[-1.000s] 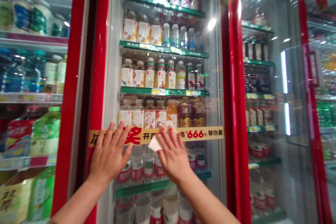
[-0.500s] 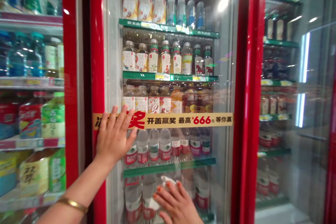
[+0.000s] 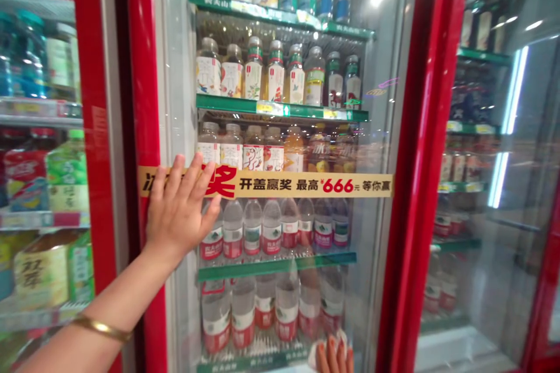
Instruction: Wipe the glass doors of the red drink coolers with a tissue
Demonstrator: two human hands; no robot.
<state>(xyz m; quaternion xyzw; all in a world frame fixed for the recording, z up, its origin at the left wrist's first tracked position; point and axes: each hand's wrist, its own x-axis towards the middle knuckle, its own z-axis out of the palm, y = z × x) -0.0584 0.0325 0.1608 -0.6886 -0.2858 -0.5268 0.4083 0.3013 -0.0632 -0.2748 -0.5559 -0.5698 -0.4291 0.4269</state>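
My left hand (image 3: 181, 210) lies flat and open on the glass door (image 3: 376, 128) of a red-framed drinks fridge, covering the left end of a yellow banner sticker (image 3: 306, 185) with red "666" print. A gold bangle (image 3: 100, 327) sits on that forearm. My right hand (image 3: 335, 356) shows only as fingertips at the bottom edge, pressed together on a white cloth (image 3: 315, 352) against the low part of the glass. Behind the glass stand rows of bottles (image 3: 271, 76) on green shelves.
The red door frame (image 3: 420, 163) runs down the right side of the glass, with another fridge door (image 3: 494, 157) beyond it. On the left, an open shelf unit (image 3: 39, 116) holds large green, red and blue bottles.
My right hand slid with the cloth from the banner down the glass to the bottom of the door. The left hand stayed pressed on the banner. The view shifted downward and right.
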